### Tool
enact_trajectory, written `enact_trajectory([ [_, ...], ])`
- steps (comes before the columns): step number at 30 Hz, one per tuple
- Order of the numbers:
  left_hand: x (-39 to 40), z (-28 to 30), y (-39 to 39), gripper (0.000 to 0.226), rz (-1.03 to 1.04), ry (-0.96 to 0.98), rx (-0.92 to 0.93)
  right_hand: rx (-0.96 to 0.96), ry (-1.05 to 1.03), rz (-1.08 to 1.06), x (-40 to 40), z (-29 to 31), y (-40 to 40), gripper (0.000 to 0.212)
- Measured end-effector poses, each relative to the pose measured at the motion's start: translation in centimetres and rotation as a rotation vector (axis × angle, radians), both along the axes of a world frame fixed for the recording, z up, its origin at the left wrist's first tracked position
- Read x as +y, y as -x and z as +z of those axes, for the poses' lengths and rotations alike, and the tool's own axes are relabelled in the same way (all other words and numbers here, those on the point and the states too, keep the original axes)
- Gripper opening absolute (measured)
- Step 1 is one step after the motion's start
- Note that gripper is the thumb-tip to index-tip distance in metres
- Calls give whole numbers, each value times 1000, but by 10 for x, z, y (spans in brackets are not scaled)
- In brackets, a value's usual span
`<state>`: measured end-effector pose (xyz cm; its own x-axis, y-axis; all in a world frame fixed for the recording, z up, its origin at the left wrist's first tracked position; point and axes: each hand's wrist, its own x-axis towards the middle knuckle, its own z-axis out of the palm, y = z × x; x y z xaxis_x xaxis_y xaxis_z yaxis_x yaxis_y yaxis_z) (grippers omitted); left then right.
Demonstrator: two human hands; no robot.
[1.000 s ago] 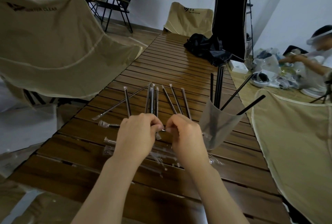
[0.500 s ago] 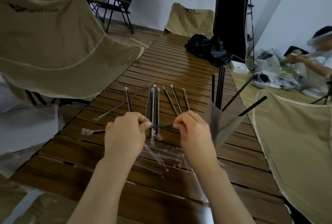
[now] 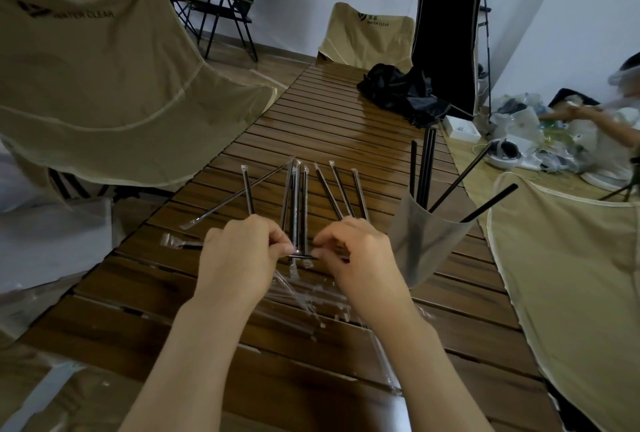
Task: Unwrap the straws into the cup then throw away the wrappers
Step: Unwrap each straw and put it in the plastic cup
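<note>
Straws, about five, stand bare in the cup at the right of the counter, and empty wrappers lie crumpled near the wrists, none yet thrown away. Roughly eight wrapped straws wait in a fan beyond the hands. Left hand and right hand each pinch one dark straw held crosswise between them; its wrapper seems partly off, though I cannot be sure.
</note>
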<state>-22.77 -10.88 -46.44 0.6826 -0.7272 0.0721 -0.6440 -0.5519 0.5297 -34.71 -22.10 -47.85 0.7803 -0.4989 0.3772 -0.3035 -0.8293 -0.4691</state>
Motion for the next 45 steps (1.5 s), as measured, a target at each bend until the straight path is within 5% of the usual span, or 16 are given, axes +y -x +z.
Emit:
enact_trajectory([
  [6,-3,1,4,7,-86,-26,-54,50,39,23,-8,-13,-3,13],
  [13,-6,2,8,7,-33,-27,105,-45,216,46,-1,-6,1,30],
  [25,2,-1,-5,9,243,36,151,3,147,21,-4,3,6,14],
  [31,5,-2,-6,13,143,8,134,184,-102,-55,-9,2,4,3],
  [40,3,0,-2,5,-27,-26,97,177,68,-50,-7,2,7,27],
  [45,1,-1,-4,5,-116,-3,98,210,91,-11,-7,-1,5,20],
])
